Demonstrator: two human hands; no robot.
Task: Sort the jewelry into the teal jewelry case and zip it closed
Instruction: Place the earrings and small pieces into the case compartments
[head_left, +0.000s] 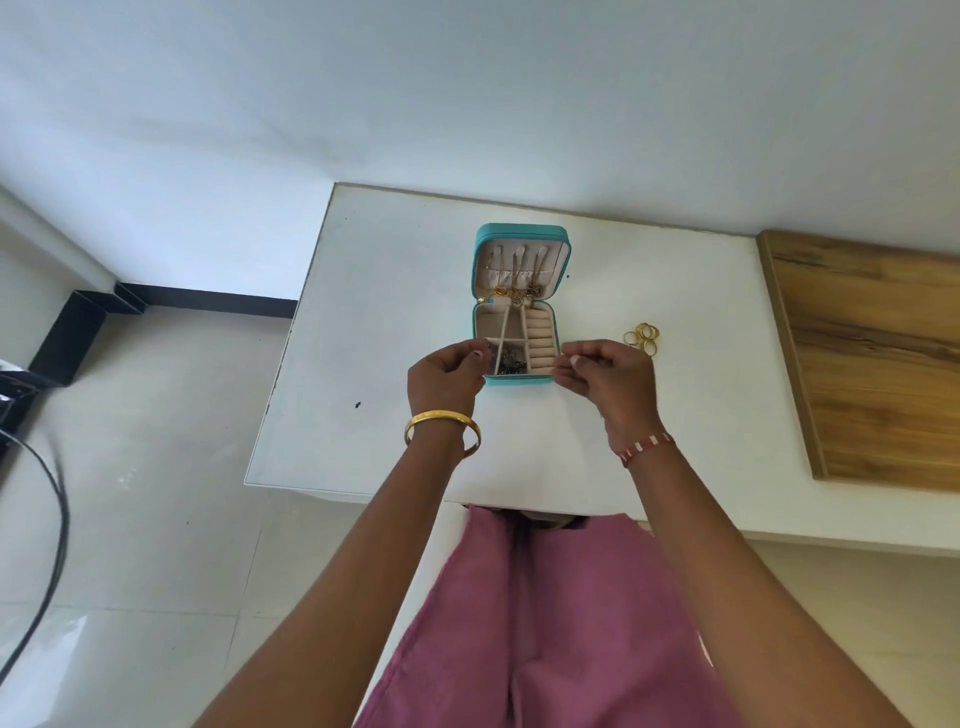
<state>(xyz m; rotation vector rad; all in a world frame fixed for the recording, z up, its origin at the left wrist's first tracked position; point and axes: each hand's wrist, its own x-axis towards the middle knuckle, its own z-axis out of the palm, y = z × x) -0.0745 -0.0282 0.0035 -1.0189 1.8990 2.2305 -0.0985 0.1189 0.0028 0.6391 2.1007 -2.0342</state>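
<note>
Case (519, 306) open mid-worktop (363, 312), both my hands pinched at its near corners, contents too small to tell; rings (643, 338) lie loose just beyond my right hand (605, 376), left hand (449, 376) farther.

Nothing readable here, no text, labels, brands or numbers on anything in view, teal jewelry case (521, 234) included.

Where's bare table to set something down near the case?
Free: the white table left of the open teal case, out to the left edge, and the near strip between the wrists and the front edge. Crowded: right of the case, where the gold rings lie beside the right hand; left hand covers the case's near-left corner.
</note>
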